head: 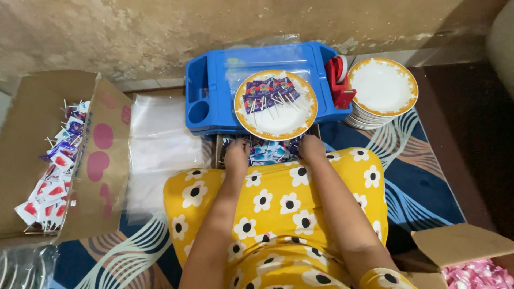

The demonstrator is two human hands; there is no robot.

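Both arms reach straight forward from the bottom of the view, bare from the elbow down and lying over the lap. They run almost parallel, the forearms spreading a little apart toward the elbows and drawing closer at the wrists. The left hand (236, 153) lies palm down with its back to the camera, the fingers curled downward and out of sight. The right hand (310, 146) sits slightly further forward, also palm down, fingers bent under. Whether either grip closes on anything cannot be told. The hands stay apart, side by side.
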